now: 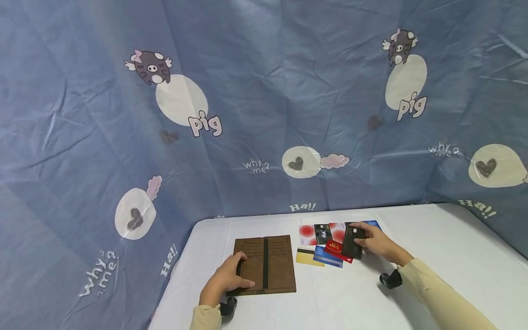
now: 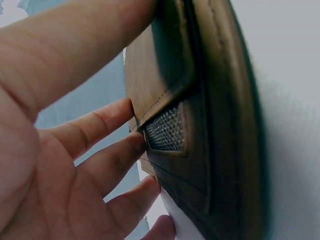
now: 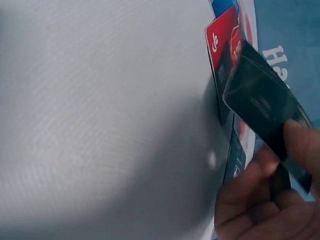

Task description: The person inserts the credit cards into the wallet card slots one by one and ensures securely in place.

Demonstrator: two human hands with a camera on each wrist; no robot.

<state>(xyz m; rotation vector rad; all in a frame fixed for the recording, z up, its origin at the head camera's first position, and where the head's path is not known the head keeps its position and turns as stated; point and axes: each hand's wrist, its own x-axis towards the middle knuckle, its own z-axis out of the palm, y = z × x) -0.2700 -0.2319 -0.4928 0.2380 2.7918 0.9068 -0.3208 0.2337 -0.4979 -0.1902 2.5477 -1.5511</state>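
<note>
An open brown wallet [image 1: 280,270] with card slots and a dark band down the middle lies flat on the white table. My left hand [image 1: 228,277] rests on its left side, fingers and thumb spread; the left wrist view has the fingertips against the leather near a mesh window [image 2: 167,131]. Over the right end of the cards, my right hand [image 1: 379,242] pinches a black VIP card [image 1: 351,245], tilted up in the right wrist view with the thumb across its face. Beside that card lies a red VIP card [image 1: 335,249], overlapping a blue card [image 1: 327,258].
Left of the blue card is a gold card [image 1: 307,256] with a dark stripe. Behind runs a row with a red-patterned white card [image 1: 307,233], another black VIP card [image 1: 323,234] and a blue card [image 1: 374,223]. A blue printed curtain [image 1: 255,192] hangs along the table's back.
</note>
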